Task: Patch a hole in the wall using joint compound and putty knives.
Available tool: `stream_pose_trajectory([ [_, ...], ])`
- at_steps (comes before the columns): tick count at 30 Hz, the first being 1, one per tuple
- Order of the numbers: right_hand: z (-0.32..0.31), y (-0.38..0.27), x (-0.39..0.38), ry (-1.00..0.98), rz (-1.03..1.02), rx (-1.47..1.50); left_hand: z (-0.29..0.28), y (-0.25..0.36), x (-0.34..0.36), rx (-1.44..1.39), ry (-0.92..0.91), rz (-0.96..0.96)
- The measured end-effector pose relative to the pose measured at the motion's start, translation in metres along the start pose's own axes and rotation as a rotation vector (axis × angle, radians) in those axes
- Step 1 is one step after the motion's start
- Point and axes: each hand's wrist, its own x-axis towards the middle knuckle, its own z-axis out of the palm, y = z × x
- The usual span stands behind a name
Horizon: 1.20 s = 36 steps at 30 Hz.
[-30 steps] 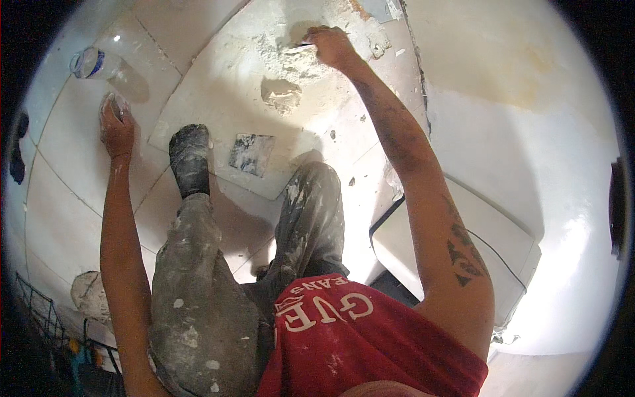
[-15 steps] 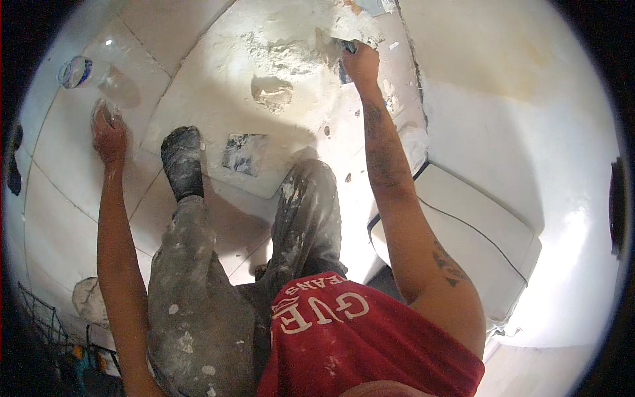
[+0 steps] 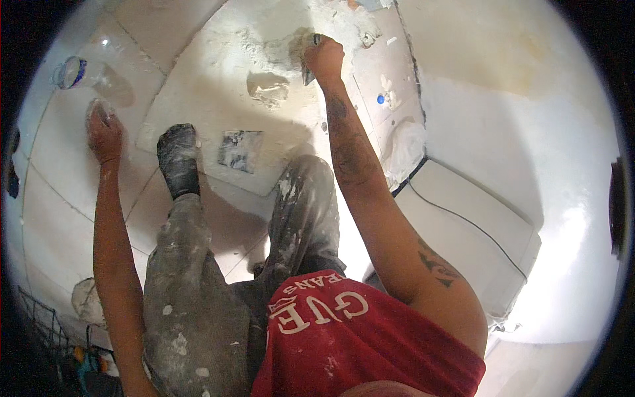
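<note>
Out over the pale board (image 3: 198, 106), my right hand (image 3: 325, 61) is closed round the dark handle of a trowel (image 3: 307, 71), whose blade lies partly hidden beside the fist. Wet, cream-coloured plaster (image 3: 268, 49) is spread unevenly under and left of the blade. A thicker lump of plaster (image 3: 270, 87) sits lower on the board. At the left, my left hand (image 3: 106, 132) is low over the tiles with its fingers curled around something pale that I cannot make out. Just beyond it a clear bottle or jar (image 3: 71, 72) with a blue band lies on the floor.
A dark, smeared square (image 3: 240, 151) lies on the board beside my socked foot (image 3: 177, 155). On the right are a small blue cap (image 3: 380, 99), a crumpled clear bag (image 3: 405, 147) and a white box-like unit (image 3: 466, 225) with a cable across it. A wire rack (image 3: 43, 324) stands lower left.
My right hand has moved left across the board with the trowel, uncovering the blue cap on the right. My left hand has barely shifted.
</note>
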Motion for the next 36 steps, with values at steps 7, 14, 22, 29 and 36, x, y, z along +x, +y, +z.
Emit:
stream_pose_trajectory([
  [7, -0.007, 0.003, 0.019, -0.014, -0.154, 0.043, 0.002, 0.0, -0.001, -0.006, 0.047, -0.018],
  [14, -0.025, 0.006, 0.012, -0.082, -0.338, 0.007, 0.0, -0.001, -0.002, 0.0, 0.021, -0.01],
  [22, -0.013, 0.002, -0.014, -0.152, -0.537, -0.208, 0.001, -0.001, 0.0, 0.044, 0.045, 0.068],
  [29, -0.008, 0.005, 0.004, -0.284, -0.478, -0.3, 0.004, -0.007, -0.003, 0.018, 0.039, 0.033],
  [36, -0.02, 0.008, 0.005, -0.194, -0.495, -0.148, 0.002, -0.002, -0.002, -0.005, 0.02, 0.002],
])
